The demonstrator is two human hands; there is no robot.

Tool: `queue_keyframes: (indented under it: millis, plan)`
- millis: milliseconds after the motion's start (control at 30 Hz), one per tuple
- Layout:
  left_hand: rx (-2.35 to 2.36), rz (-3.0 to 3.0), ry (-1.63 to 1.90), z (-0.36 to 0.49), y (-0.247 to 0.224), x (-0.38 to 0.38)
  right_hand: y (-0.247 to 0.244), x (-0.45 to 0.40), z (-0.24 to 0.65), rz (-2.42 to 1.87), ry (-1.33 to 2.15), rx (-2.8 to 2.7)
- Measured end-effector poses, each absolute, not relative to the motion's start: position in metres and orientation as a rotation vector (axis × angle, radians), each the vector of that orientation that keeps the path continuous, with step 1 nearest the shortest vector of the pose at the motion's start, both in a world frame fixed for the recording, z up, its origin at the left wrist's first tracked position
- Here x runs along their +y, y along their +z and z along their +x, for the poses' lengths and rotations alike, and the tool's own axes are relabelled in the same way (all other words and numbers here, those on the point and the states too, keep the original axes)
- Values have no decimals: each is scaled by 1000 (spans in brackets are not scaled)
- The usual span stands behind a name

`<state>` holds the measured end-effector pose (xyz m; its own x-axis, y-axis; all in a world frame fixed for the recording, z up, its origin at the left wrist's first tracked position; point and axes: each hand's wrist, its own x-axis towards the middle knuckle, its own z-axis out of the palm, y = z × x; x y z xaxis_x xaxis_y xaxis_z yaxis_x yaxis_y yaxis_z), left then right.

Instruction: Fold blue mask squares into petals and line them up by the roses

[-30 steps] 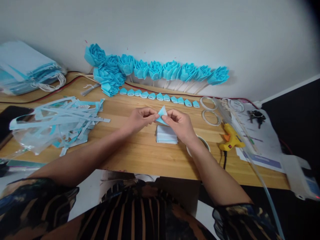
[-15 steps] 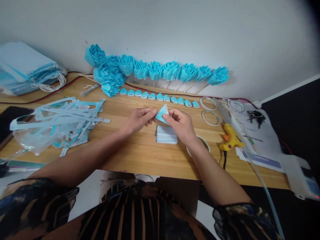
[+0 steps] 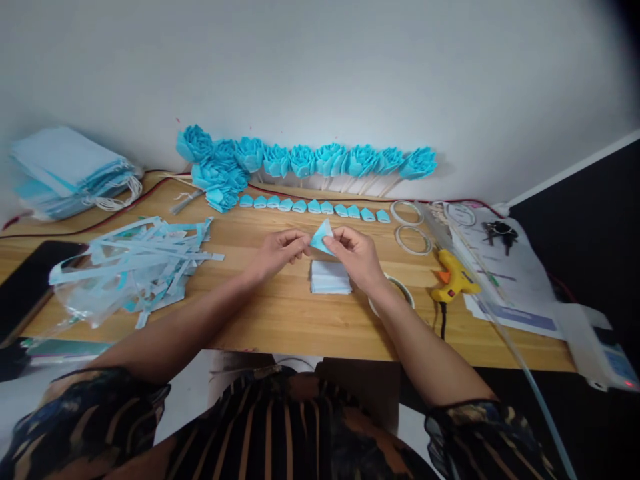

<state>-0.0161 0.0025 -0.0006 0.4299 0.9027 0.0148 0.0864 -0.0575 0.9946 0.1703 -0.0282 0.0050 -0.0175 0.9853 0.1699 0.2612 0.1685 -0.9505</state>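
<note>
A small blue folded piece (image 3: 322, 239), pointed at the top, is held up above the table. My right hand (image 3: 354, 253) pinches its right side between thumb and fingers. At its left corner are the closed fingertips of my left hand (image 3: 284, 252), thumb against forefinger. Just below lies a stack of pale rectangular sheets (image 3: 330, 279). Behind my hands runs a row of small folded blue pieces (image 3: 314, 207), and beyond them blue flowers on sticks (image 3: 331, 159) lean by the wall.
Cut strips and clear plastic (image 3: 135, 260) are heaped at left, near a dark phone (image 3: 35, 283). At right are tape rolls (image 3: 413, 240), a yellow glue gun (image 3: 453, 279), keys (image 3: 501, 233) on papers and a white device (image 3: 595, 343). Bagged sheets (image 3: 70, 167) lie back left.
The view has tilted slightly, so the flowers and the bagged sheets sit lower in the picture. My hands keep nearly the same hold on the folded piece.
</note>
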Motion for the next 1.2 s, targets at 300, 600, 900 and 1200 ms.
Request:
queue_keyframes:
  millis: [300, 600, 900, 1200]
  plan:
    - [921, 1462, 805, -13, -4, 3, 1, -30, 164, -1288, 950, -1515]
    - [910, 1479, 781, -14, -3, 3, 8, -31, 167, -1294, 1029, -1475]
    - [859, 1497, 669, -11, -2, -2, 8, -28, 169, -1309, 989, -1375]
    - [930, 1431, 814, -14, -3, 4, 13, -26, 182, -1262, 1081, -1517]
